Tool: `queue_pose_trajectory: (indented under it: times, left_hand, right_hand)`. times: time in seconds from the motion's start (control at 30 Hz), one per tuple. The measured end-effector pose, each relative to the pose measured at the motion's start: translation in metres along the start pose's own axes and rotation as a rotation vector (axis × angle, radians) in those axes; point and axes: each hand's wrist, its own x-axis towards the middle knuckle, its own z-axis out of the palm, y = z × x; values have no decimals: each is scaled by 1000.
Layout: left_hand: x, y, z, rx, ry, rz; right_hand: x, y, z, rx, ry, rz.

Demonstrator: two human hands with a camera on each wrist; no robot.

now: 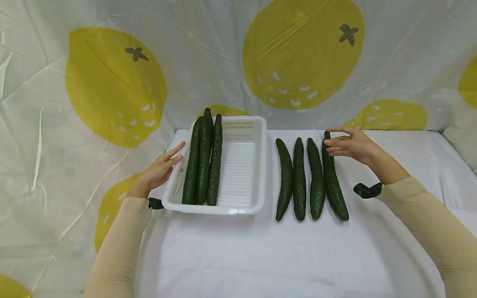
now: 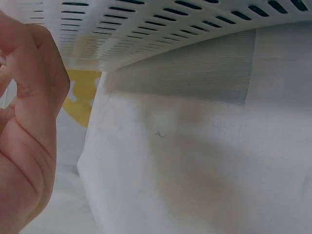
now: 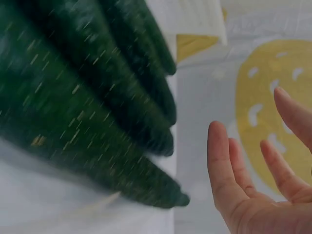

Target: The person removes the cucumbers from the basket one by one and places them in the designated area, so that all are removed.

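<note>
A white plastic basket (image 1: 260,165) stands at the left of the table. Three cucumbers (image 1: 204,165) lean lengthwise inside along its left wall, their far ends sticking out past the rim. Beside that wall is my left hand (image 1: 154,174), fingers extended at the basket's edge; the left wrist view has the hand (image 2: 29,122) next to the slotted wall. My right hand (image 1: 352,145) hovers at the far end of the rightmost cucumber (image 1: 334,186), fingers spread and holding nothing. From the right wrist, a gap shows between the fingers (image 3: 222,161) and the cucumber's tip.
Several cucumbers lie side by side to the right of the basket, among them the leftmost one (image 1: 284,178). A white cloth (image 1: 238,252) covers the table. Behind rises a curtain (image 1: 208,54) printed with yellow lemons. Each wrist wears a black band (image 1: 367,190).
</note>
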Motion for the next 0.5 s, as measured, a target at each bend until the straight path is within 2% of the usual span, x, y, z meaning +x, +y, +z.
queue_pose_trajectory:
  times: [0.2, 0.5]
  left_hand:
    - [0, 0, -2, -25, 2, -16]
    - [1, 2, -1, -18, 2, -22]
  right_hand:
    - [3, -23, 22, 36, -80, -34]
    - [13, -54, 56, 71, -123, -55]
